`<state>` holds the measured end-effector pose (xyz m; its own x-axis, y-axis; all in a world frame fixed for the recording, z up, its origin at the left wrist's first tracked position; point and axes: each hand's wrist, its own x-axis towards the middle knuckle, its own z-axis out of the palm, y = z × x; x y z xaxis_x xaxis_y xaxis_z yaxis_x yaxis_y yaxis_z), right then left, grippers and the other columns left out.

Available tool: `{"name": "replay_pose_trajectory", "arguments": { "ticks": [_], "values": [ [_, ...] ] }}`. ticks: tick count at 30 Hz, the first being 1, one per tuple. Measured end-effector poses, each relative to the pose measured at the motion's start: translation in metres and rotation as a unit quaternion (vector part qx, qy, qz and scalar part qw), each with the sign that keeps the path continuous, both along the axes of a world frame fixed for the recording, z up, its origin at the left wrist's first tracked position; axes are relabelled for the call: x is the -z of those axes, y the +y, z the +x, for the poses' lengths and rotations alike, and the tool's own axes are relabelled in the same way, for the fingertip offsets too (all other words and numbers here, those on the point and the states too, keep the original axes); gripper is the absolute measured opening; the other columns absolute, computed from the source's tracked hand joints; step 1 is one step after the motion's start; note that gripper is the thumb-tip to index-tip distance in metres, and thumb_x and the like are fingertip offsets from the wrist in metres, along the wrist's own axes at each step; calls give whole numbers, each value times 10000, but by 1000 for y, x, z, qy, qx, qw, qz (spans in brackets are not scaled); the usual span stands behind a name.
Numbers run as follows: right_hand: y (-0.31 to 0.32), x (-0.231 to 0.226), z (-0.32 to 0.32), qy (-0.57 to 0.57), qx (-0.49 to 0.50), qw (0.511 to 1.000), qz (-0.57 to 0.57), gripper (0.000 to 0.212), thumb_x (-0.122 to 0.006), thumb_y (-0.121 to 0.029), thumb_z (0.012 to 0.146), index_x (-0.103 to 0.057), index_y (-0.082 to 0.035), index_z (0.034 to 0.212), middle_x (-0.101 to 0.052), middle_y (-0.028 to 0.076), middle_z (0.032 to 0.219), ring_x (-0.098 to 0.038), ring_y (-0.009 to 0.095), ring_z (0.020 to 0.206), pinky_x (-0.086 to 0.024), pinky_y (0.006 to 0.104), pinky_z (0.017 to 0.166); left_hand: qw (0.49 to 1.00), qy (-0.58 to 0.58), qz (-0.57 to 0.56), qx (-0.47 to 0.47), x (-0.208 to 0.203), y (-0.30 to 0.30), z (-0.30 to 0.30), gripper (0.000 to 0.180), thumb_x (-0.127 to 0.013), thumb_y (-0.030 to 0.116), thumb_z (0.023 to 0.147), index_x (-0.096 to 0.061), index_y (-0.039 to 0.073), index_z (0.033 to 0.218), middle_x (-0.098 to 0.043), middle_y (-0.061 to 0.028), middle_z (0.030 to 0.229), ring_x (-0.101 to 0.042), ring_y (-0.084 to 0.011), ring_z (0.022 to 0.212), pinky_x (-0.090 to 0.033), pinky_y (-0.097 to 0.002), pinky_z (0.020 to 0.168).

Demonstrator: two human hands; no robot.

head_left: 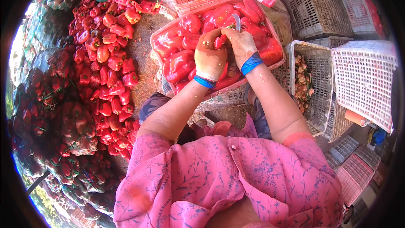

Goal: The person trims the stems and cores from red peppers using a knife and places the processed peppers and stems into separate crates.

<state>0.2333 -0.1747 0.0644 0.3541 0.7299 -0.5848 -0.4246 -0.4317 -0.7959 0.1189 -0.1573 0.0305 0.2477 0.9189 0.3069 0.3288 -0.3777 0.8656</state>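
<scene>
Both my hands wear stained, light-coloured work gloves with blue bands at the wrists, and they meet over a pink crate [157, 55] filled with large red bell peppers [179, 65]. My left hand [211, 57] is closed around a red pepper [220, 41]; only a small part of it shows between the gloves. In my right hand [242, 46], closed beside it, is a knife [237, 23] whose short curved blade sticks up past the fingers. The handle is hidden in the glove. Pale seeds cling to the gloves and forearms.
A long heap of red peppers [110, 63] lies on the floor to the left, beside stacked mesh sacks [46, 84] of peppers. To the right, an open crate [314, 97] contains pepper scraps [302, 82]. White crates [363, 80] and a brownish crate [316, 10] surround it.
</scene>
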Motion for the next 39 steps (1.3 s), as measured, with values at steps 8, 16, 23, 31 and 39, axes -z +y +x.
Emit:
{"name": "replay_pose_trajectory", "arguments": {
  "ticks": [8, 16, 23, 31, 39],
  "values": [
    [-5, 2, 18, -41, -123, 987, 98, 205, -703, -239, 849, -686, -45, 912, -635, 25, 755, -572, 130, 550, -457, 287, 456, 866, -289, -405, 49, -6, 25, -13, 224, -667, -6, 838, -683, 35, 1058, -700, -73, 921, -676, -147, 757, -569, -286, 650],
    [-3, 9, 38, -8, -137, 979, 148, 306, -681, -234, 847, -690, -17, 1062, -632, 30, 759, -580, 121, 557, -505, 289, 496, 799, -340, -485, 101, -8, 42, -20, 264, -678, -23, 833, -638, -5, 1093, -694, -100, 932, -686, -200, 764, -582, -314, 669],
    [0, 5, 47, -590, -221, 773, 70, 429, -684, -237, 814, -634, -44, 1194, -720, 153, 877, -705, 281, 812, -548, 403, 753, 782, -298, -542, 80, 6, 44, -23, 202, -658, -2, 852, -655, -32, 1052, -702, -133, 888, -705, -241, 762, -596, -366, 676],
    [-6, 0, 71, -159, -65, 979, 112, 178, -716, -159, 843, -680, -43, 974, -708, 38, 871, -631, 137, 728, -513, 290, 671, 753, -319, -567, 98, 14, 44, -19, 143, -605, 27, 901, -660, -45, 1012, -707, -150, 936, -712, -275, 818, -608, -402, 754],
    [-41, -15, 81, 51, -128, 970, 199, 413, -607, -103, 929, -575, -24, 1333, -679, 44, 1062, -572, 85, 616, -468, 214, 524, 754, -311, -563, 134, -7, 35, -3, 189, -613, 20, 891, -663, -65, 1052, -715, -144, 954, -717, -257, 834, -600, -366, 759]
  ]
}}
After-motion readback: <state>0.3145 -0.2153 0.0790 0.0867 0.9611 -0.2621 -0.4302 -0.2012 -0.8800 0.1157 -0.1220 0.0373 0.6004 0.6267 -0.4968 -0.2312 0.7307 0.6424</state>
